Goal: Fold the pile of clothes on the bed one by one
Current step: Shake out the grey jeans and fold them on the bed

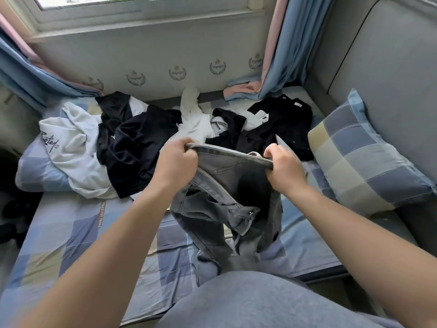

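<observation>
A pair of grey jeans (pixel 227 209) hangs over the bed in front of me, held up by its waistband. My left hand (pixel 177 162) grips the waistband's left end and my right hand (pixel 283 166) grips its right end. The legs droop onto the checked bedsheet (pixel 71 233). Behind the jeans lies the pile: a white printed top (pixel 71 147) at the left, black garments (pixel 137 147) in the middle, a white garment (pixel 196 119) behind them, and a black shirt (pixel 283 119) spread at the right.
A checked pillow (pixel 361 157) leans against the grey padded headboard (pixel 390 67) on the right. Blue and pink curtains (pixel 283 55) hang down onto the bed by the wall under the window. A second pillow (pixel 35 171) lies beneath the white top at left.
</observation>
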Demonstrator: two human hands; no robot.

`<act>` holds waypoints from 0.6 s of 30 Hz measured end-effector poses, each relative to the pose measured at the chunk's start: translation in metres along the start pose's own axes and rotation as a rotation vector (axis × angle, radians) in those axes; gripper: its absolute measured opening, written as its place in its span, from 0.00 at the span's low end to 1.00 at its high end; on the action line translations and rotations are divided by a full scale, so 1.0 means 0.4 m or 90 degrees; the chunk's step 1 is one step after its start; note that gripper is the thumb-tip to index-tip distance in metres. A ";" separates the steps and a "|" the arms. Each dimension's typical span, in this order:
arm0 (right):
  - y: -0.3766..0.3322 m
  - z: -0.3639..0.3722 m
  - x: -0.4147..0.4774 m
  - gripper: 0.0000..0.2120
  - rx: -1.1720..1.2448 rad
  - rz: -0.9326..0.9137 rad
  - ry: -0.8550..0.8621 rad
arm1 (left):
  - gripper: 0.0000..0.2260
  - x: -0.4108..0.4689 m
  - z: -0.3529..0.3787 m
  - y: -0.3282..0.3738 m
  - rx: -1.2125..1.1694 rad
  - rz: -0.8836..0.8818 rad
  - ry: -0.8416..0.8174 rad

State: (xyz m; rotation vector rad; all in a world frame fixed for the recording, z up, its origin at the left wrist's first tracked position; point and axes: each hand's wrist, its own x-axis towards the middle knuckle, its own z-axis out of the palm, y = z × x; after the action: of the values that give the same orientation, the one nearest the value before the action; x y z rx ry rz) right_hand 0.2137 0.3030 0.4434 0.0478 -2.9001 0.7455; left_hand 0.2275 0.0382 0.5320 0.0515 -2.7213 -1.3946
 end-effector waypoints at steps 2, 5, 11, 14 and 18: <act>0.032 -0.007 0.013 0.11 0.039 0.117 -0.074 | 0.09 0.017 -0.051 -0.029 0.009 0.000 0.026; 0.046 -0.046 0.040 0.08 0.161 0.135 -0.188 | 0.10 0.047 -0.117 -0.094 0.134 -0.045 0.043; -0.094 -0.160 0.064 0.08 0.369 -0.038 -0.343 | 0.16 0.009 -0.066 -0.173 0.211 -0.071 -0.240; -0.165 -0.176 0.058 0.11 0.449 -0.053 -0.396 | 0.11 -0.040 0.059 -0.163 0.168 0.047 -0.277; -0.171 -0.191 0.059 0.10 0.521 -0.031 -0.391 | 0.02 -0.068 0.142 -0.187 0.096 -0.025 -0.191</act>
State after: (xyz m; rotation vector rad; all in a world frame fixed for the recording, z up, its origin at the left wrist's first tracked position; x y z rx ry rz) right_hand 0.2052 0.2798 0.5456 0.5076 -2.8155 2.1609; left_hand 0.2489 0.0423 0.4364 -0.1041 -3.0827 -1.2967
